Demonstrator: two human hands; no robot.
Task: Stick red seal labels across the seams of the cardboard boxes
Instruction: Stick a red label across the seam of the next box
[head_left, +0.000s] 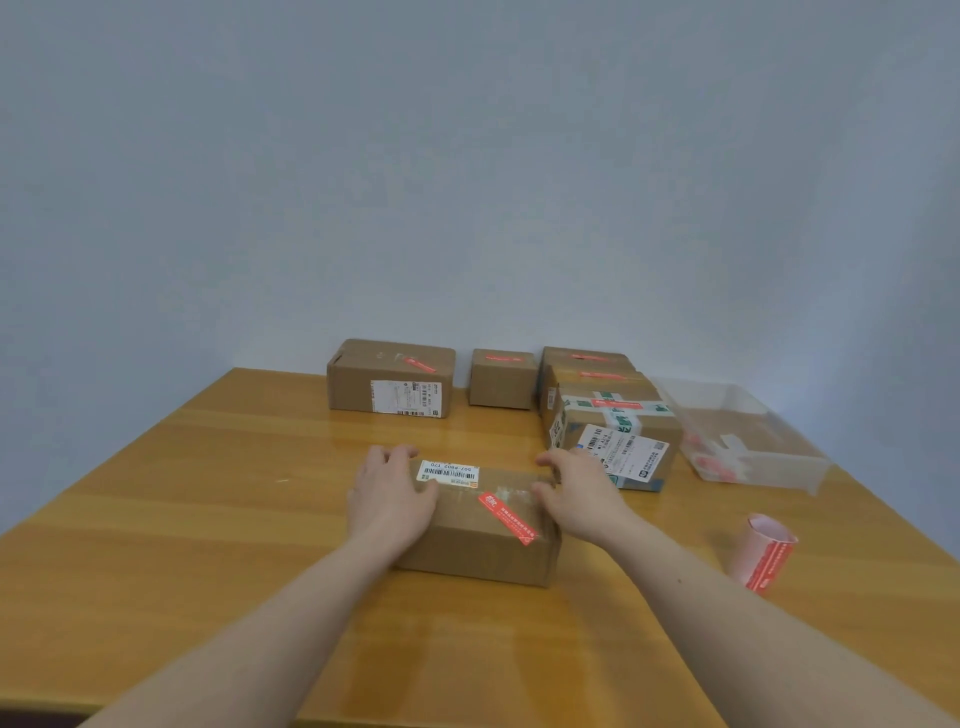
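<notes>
A brown cardboard box (483, 540) lies in the middle of the table with a red seal label (506, 517) stuck slantwise across its taped top seam and a white barcode sticker near its far edge. My left hand (389, 499) grips the box's left end, fingers curled over the far corner. My right hand (579, 493) grips its right end in the same way. A roll of red seal labels (766, 553) stands on the table to the right, apart from both hands.
Along the wall stand several sealed boxes: one at the back left (390, 378), a small one (502, 378), and a stacked group at the right (613, 415). A clear plastic bin (748, 441) with scraps sits at the far right. The wooden table (208, 519) ends close to me.
</notes>
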